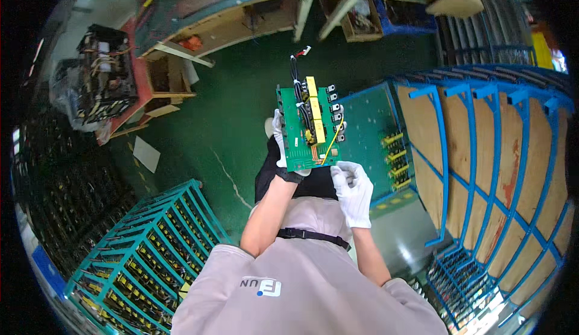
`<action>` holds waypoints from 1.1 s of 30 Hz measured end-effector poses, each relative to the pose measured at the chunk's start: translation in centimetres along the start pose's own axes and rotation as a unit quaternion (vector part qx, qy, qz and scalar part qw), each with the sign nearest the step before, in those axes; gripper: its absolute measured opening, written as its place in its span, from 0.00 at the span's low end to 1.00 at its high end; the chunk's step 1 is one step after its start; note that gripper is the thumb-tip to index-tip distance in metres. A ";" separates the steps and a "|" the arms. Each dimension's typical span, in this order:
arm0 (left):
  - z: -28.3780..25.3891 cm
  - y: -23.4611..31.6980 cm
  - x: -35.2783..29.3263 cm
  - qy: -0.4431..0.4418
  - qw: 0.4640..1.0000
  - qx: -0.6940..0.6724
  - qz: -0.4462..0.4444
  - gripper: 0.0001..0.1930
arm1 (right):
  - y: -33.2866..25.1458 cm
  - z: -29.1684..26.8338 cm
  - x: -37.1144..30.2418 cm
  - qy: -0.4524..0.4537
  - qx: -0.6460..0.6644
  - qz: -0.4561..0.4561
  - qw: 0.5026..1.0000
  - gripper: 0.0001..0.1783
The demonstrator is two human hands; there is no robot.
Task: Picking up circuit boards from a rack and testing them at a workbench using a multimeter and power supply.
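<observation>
Green floor (pixel 223 111) fills the background. At frame centre, the left hand (pixel 280 145), forearm raised, is clamped on the circuit board (pixel 291 121). The right hand (pixel 354 193) bends near its lower-right corner; grip cannot be determined.

way: over floor (pixel 205 105), left of circuit board (pixel 291 118) | blocked: blue rack (pixel 497 154), right

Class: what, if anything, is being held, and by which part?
The left hand holds the green circuit board by its left edge; the right hand's grip cannot be told.
</observation>
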State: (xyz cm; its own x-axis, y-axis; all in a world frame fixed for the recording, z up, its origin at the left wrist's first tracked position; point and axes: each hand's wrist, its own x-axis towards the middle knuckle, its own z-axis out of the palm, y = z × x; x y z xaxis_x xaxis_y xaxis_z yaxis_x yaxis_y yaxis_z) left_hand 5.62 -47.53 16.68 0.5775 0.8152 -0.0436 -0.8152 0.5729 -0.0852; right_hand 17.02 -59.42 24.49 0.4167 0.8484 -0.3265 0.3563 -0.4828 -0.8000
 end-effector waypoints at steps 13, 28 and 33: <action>14.7 1.5 0.4 -0.014 0.974 0.185 0.131 0.49 | -8.8 0.1 1.9 0.041 0.035 -0.205 0.977 0.14; 17.6 1.8 0.7 -0.017 0.965 0.207 0.158 0.46 | -11.4 -0.4 1.7 0.131 0.058 -0.375 0.916 0.03; 16.2 2.7 1.6 -0.008 0.967 0.182 0.176 0.43 | -12.2 0.3 3.1 0.112 -0.001 -0.342 0.933 0.04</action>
State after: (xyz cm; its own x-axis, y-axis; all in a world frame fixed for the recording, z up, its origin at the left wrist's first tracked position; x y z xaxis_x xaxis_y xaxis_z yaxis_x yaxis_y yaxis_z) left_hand 3.60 -43.26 32.55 0.2622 0.9650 0.0091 -0.9248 0.2486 0.2879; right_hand 13.71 -50.80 33.07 0.2555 0.8920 0.3730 0.6049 0.1535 -0.7814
